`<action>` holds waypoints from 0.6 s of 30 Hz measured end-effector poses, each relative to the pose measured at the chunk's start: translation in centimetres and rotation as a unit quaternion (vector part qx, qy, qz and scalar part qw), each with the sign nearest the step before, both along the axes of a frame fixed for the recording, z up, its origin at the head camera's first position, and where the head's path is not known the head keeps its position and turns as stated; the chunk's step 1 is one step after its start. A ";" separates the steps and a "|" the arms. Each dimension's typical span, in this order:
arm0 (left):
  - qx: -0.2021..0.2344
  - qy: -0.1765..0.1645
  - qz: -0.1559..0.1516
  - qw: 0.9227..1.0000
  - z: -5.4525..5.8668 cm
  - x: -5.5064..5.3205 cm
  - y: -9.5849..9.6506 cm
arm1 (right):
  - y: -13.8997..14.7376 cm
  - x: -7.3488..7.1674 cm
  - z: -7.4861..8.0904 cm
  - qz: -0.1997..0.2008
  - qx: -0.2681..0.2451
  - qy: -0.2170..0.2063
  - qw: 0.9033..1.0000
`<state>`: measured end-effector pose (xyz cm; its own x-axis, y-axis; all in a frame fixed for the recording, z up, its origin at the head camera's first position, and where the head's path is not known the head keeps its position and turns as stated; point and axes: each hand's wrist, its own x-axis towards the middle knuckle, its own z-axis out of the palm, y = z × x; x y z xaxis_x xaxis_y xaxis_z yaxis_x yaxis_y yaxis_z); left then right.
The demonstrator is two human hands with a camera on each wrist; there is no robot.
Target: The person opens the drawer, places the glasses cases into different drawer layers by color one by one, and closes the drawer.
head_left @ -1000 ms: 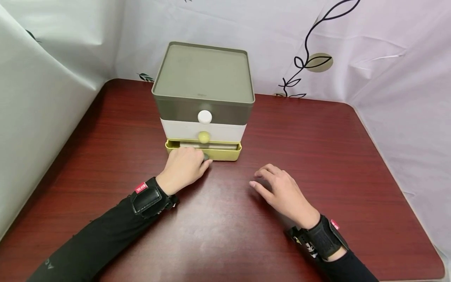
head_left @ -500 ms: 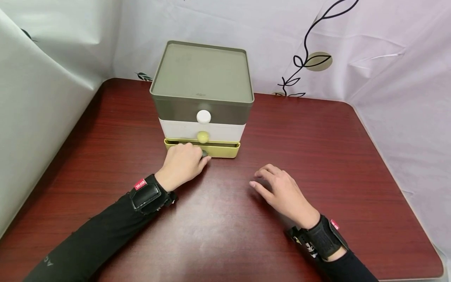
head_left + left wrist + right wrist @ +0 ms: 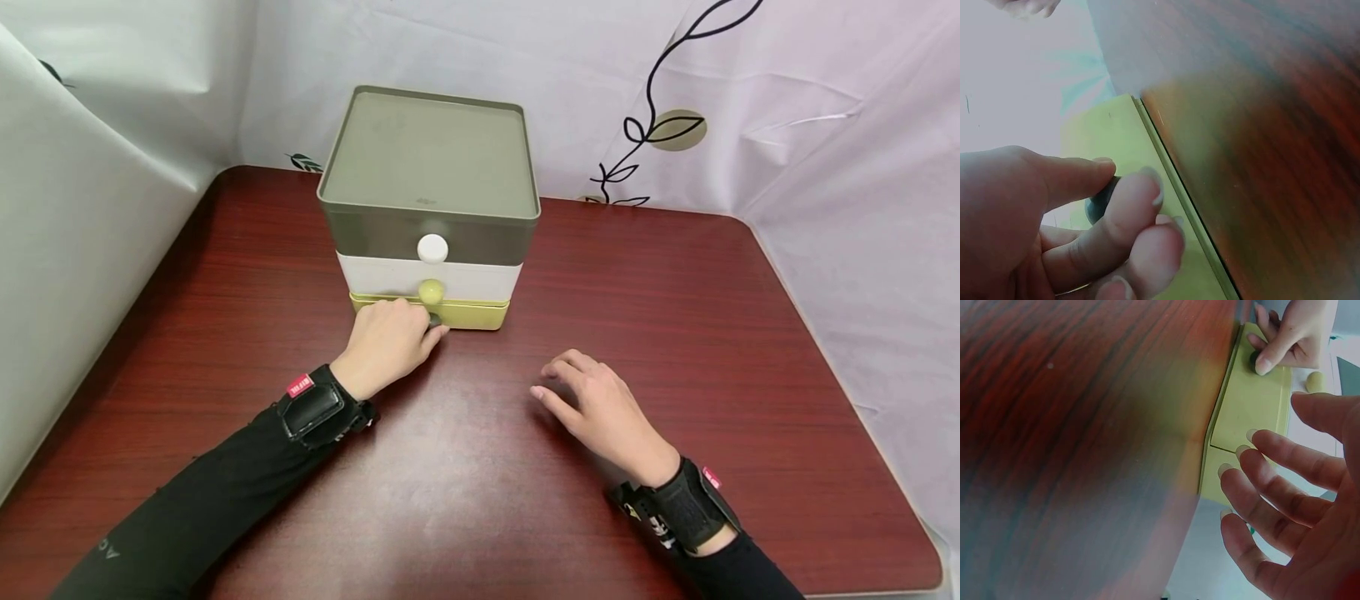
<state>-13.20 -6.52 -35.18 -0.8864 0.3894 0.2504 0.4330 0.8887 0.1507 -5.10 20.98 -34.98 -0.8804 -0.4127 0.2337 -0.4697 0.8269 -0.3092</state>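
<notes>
A three-tier desktop drawer box (image 3: 431, 154) stands at the back of the table, grey-green on top, white in the middle and yellow at the bottom. Its yellow bottom drawer (image 3: 476, 317) sits nearly flush under the white tier. My left hand (image 3: 390, 346) pinches that drawer's dark round knob (image 3: 1099, 203) between thumb and curled fingers; the left wrist view shows the grip, while the head view mostly hides the knob. To the right and nearer, my right hand (image 3: 607, 408) hovers or rests just over the table with relaxed, slightly bent fingers, holding nothing.
The white drawer bears a yellow-green knob (image 3: 431, 292) and the grey-green one a white knob (image 3: 432, 248). Under everything lies a dark red wood-grain table (image 3: 675, 292). White patterned cloth (image 3: 585, 100) hangs behind it and along both sides.
The yellow bottom drawer, partly out a second ago with its inside showing, has slid back into the box, my left hand moving forward with it. My right hand has stayed put.
</notes>
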 end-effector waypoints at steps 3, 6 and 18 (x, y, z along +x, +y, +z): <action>0.002 0.000 0.000 1.000 0.0 -0.1 0.0 | 0.0 0.0 0.0 0.000 0.001 0.000 1.000; 0.004 0.003 0.002 1.000 -0.1 -0.1 0.0 | 0.0 0.0 0.0 0.000 0.001 -0.002 1.000; -0.002 -0.005 0.009 1.000 -0.1 -0.2 -0.2 | -0.1 0.0 -0.1 0.001 -0.001 -0.002 1.000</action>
